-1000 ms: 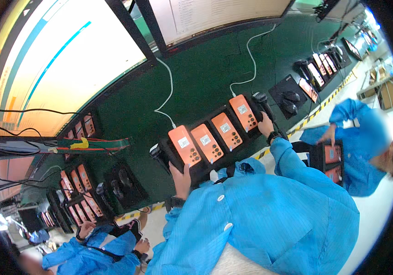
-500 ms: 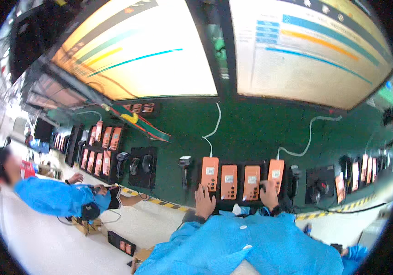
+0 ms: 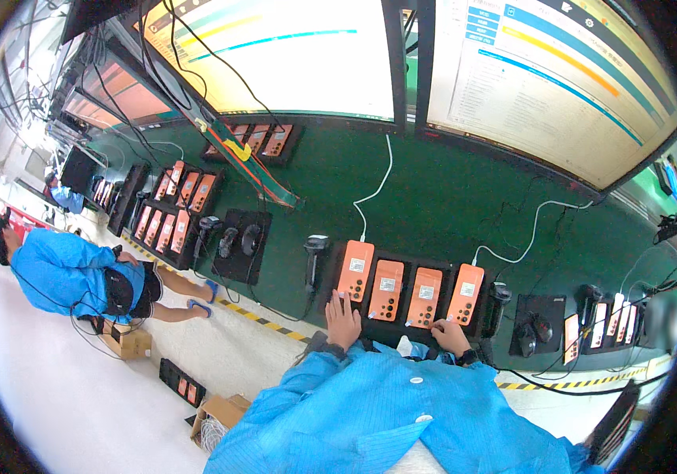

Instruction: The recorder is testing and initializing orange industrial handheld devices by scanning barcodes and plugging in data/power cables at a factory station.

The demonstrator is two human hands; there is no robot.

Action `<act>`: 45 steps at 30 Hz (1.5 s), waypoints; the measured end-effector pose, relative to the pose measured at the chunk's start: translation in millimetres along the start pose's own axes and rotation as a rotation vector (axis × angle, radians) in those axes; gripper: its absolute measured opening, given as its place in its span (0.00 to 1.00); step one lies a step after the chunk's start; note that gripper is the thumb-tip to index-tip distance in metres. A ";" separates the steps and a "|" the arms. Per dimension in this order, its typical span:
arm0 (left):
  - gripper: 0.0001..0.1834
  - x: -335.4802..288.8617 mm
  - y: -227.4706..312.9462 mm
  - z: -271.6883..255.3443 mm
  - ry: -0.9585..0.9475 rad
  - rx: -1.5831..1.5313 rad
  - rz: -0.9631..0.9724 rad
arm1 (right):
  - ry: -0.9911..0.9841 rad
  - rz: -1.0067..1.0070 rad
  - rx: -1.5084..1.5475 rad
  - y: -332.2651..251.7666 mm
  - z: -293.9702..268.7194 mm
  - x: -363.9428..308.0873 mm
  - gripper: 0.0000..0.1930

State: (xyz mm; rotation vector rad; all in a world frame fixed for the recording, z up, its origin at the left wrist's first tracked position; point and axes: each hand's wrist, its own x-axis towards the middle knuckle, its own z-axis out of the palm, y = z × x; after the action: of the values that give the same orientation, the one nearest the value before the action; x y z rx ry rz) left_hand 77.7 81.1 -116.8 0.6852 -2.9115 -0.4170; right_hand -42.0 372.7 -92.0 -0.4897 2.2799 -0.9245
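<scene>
Leftmost, one black scanner (image 3: pixel 314 265) stood on the green table (image 3: pixel 425 205). Next, left hand (image 3: pixel 342 322): fingers extended, nothing gripped, tips at the lower end of the first phone (image 3: pixel 355 271). This orange unit lay in the black tray (image 3: pixel 406 294), labelled, with a white cable (image 3: pixel 357 209) attached. Second phone (image 3: pixel 387 291) and third phone (image 3: pixel 424 297): same tray, labelled, no cable visible. Right hand (image 3: pixel 451 338): fingers bent near the lower ends of the third and fourth; grip could not be told. Fourth phone (image 3: pixel 465 293): labelled, cabled. Tally: all four carried labels; two were cabled, two were not.
</scene>
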 end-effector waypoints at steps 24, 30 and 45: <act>0.17 16.4 44.5 -18.7 -0.430 -0.341 1.000 | 0.386 0.404 0.343 -0.6 95.2 -84.0 0.15; 0.15 0.6 110.9 6.5 -0.692 -0.422 1.287 | 0.450 0.623 0.516 44.4 141.1 -174.4 0.17; 0.19 -51.1 187.2 81.6 -0.796 -0.074 0.484 | 0.589 0.828 0.575 226.6 118.7 -344.7 0.17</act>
State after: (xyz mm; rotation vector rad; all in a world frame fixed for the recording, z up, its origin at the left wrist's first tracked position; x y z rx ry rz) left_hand 30.1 284.5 -142.7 -0.2982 -3.5784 -0.8850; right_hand 268.2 655.6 -181.3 1.0149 2.1858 -1.2714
